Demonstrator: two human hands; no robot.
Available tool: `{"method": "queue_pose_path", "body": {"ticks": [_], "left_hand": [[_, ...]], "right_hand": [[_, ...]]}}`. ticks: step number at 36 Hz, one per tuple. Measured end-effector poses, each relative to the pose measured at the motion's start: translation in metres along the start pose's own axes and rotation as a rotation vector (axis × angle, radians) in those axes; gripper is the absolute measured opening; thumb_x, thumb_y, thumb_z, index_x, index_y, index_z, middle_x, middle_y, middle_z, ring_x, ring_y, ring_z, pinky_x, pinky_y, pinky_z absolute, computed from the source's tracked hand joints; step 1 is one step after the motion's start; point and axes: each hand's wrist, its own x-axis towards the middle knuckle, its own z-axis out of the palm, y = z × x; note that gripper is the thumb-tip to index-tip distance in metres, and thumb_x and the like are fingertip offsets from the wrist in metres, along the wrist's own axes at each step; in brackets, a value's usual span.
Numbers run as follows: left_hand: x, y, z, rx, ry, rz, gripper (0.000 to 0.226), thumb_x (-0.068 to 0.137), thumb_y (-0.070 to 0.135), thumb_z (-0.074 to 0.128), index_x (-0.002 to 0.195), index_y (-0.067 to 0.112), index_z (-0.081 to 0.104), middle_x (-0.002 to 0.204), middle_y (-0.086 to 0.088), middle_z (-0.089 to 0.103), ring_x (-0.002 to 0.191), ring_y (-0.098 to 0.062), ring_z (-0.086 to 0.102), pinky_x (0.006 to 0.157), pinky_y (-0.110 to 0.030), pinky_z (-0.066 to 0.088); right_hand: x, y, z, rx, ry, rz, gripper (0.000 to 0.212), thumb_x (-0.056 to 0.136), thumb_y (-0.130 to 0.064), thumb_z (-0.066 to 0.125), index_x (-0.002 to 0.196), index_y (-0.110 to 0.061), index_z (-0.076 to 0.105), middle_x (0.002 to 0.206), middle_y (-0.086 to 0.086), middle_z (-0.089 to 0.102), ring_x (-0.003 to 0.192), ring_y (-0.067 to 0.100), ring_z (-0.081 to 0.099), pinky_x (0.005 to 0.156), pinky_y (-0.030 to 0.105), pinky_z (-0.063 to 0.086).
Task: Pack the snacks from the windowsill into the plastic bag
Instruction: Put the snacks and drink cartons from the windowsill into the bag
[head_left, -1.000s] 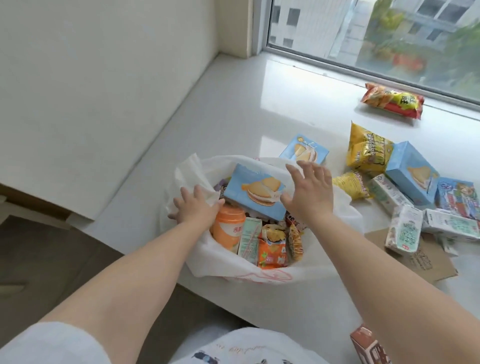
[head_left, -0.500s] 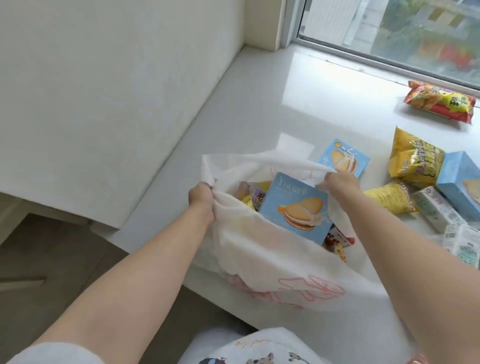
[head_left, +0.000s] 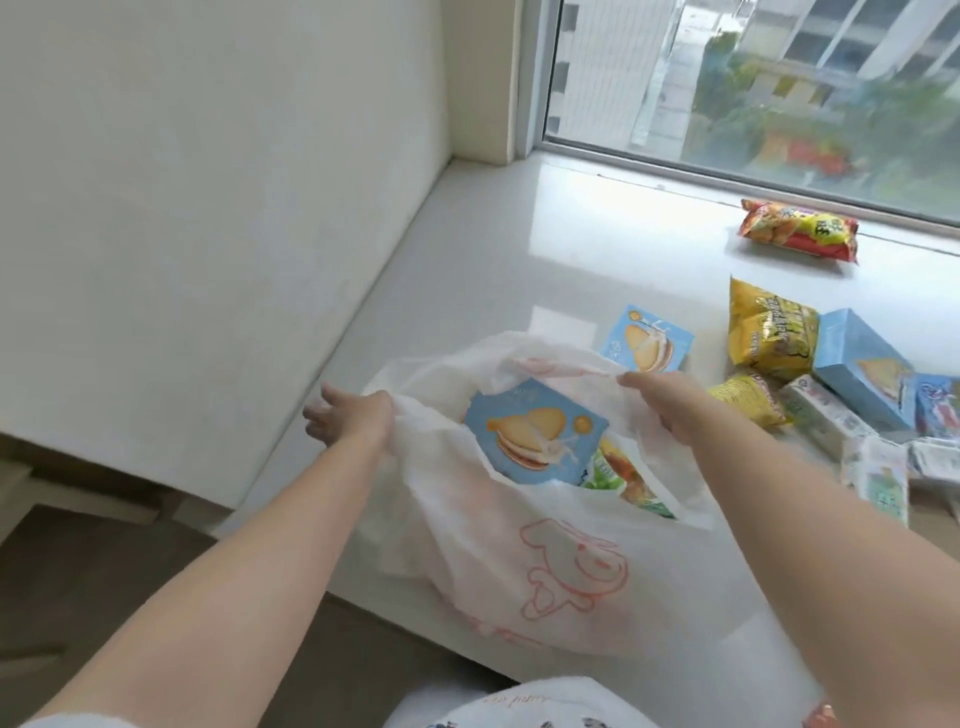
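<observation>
A white plastic bag (head_left: 524, 566) with a red cartoon print stands at the front edge of the white windowsill (head_left: 467, 270). My left hand (head_left: 348, 421) grips its left rim and my right hand (head_left: 670, 405) grips its right rim, holding the mouth apart. Inside, a blue biscuit box (head_left: 535, 434) lies on top of other packets. On the sill to the right lie a second small blue biscuit box (head_left: 649, 340), a yellow chip bag (head_left: 769, 330), a larger blue box (head_left: 862, 374), a small yellow packet (head_left: 745, 397), white cartons (head_left: 821, 423) and a red-yellow bag (head_left: 800, 231).
A white wall (head_left: 208, 208) runs along the left of the sill. The window (head_left: 753, 78) closes off the back. Below the sill's front edge is brown floor (head_left: 104, 571). White printed clothing (head_left: 519, 706) shows at the bottom.
My hands went from resting on the bag's contents to gripping both rims and pulling them up and apart. The bag's front wall now stands higher around the snacks.
</observation>
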Motion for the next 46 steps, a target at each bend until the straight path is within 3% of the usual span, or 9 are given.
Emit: {"method": "queue_pose_path", "body": {"ticks": [2, 5, 8, 11, 15, 22, 26, 38, 46], "left_hand": [[-0.017, 0.003, 0.003, 0.121, 0.137, 0.332, 0.070, 0.082, 0.020, 0.056, 0.146, 0.015, 0.027, 0.152, -0.010, 0.018, 0.139, -0.028, 0.019, 0.114, -0.042, 0.016], [-0.038, 0.018, 0.008, 0.185, 0.156, 0.677, 0.061, 0.080, 0.013, 0.056, 0.139, 0.013, 0.040, 0.147, -0.012, 0.029, 0.137, -0.029, 0.025, 0.113, -0.038, 0.014], [-0.058, 0.040, 0.016, 0.144, -0.051, 0.782, 0.051, 0.083, 0.011, 0.052, 0.134, 0.013, 0.047, 0.138, -0.009, 0.040, 0.129, -0.026, 0.034, 0.108, -0.032, 0.025], [-0.105, 0.068, 0.041, 0.177, -0.286, 0.927, 0.050, 0.088, 0.013, 0.050, 0.137, 0.016, 0.042, 0.139, -0.005, 0.037, 0.131, -0.020, 0.034, 0.103, -0.027, 0.030], [-0.165, 0.080, 0.080, 0.301, -0.464, 1.115, 0.052, 0.089, 0.016, 0.050, 0.139, 0.018, 0.038, 0.141, -0.004, 0.034, 0.129, -0.021, 0.038, 0.101, -0.030, 0.033], [-0.248, 0.069, 0.139, 0.422, -0.526, 1.332, 0.052, 0.088, 0.021, 0.052, 0.139, 0.018, 0.040, 0.143, -0.003, 0.034, 0.133, -0.022, 0.027, 0.108, -0.034, 0.028], [-0.293, 0.063, 0.169, 0.595, -0.432, 1.513, 0.057, 0.089, 0.035, 0.051, 0.143, 0.024, 0.036, 0.150, 0.000, 0.031, 0.140, -0.021, 0.021, 0.114, -0.041, 0.019], [-0.453, 0.037, 0.261, 0.555, -0.602, 1.436, 0.052, 0.090, 0.031, 0.049, 0.140, 0.022, 0.038, 0.145, -0.001, 0.037, 0.134, -0.023, 0.029, 0.112, -0.037, 0.025], [-0.496, 0.021, 0.302, 0.644, -0.660, 1.336, 0.054, 0.090, 0.030, 0.049, 0.141, 0.021, 0.037, 0.145, -0.002, 0.037, 0.135, -0.023, 0.027, 0.110, -0.036, 0.026]], "right_hand": [[0.000, 0.000, 0.004, 0.014, -0.003, -0.095, 0.049, 0.088, -0.035, 0.062, 0.127, -0.008, 0.053, 0.107, 0.005, 0.049, 0.093, 0.023, 0.048, 0.078, 0.034, 0.039], [-0.006, -0.006, 0.015, -0.125, 0.024, -0.266, 0.041, 0.088, -0.036, 0.060, 0.121, -0.012, 0.059, 0.117, 0.007, 0.058, 0.099, 0.023, 0.054, 0.086, 0.038, 0.047], [-0.016, -0.006, 0.021, -0.272, 0.132, -0.329, 0.036, 0.088, -0.031, 0.057, 0.120, -0.013, 0.059, 0.122, 0.007, 0.061, 0.107, 0.025, 0.057, 0.091, 0.035, 0.045], [-0.025, 0.013, -0.004, -0.270, 0.303, -0.363, 0.027, 0.089, -0.024, 0.053, 0.112, -0.014, 0.063, 0.120, 0.008, 0.061, 0.112, 0.025, 0.054, 0.091, 0.033, 0.040], [-0.041, 0.046, -0.042, -0.273, 0.453, -0.363, 0.025, 0.093, -0.022, 0.046, 0.107, -0.010, 0.064, 0.116, 0.012, 0.059, 0.112, 0.030, 0.050, 0.090, 0.036, 0.039], [-0.066, 0.119, -0.102, -0.429, 0.592, -0.310, 0.028, 0.094, -0.027, 0.044, 0.109, -0.010, 0.061, 0.119, 0.015, 0.054, 0.114, 0.031, 0.042, 0.095, 0.040, 0.037], [-0.074, 0.163, -0.136, -0.450, 0.605, -0.233, 0.028, 0.095, -0.030, 0.042, 0.111, -0.013, 0.058, 0.121, 0.012, 0.052, 0.116, 0.028, 0.040, 0.095, 0.038, 0.035], [-0.094, 0.291, -0.254, -0.520, 0.524, -0.108, 0.027, 0.093, -0.029, 0.046, 0.111, -0.015, 0.059, 0.123, 0.009, 0.050, 0.119, 0.026, 0.038, 0.099, 0.035, 0.035], [-0.094, 0.334, -0.300, -0.500, 0.501, -0.080, 0.024, 0.093, -0.027, 0.046, 0.111, -0.016, 0.059, 0.123, 0.007, 0.048, 0.120, 0.025, 0.037, 0.098, 0.034, 0.034]]}}
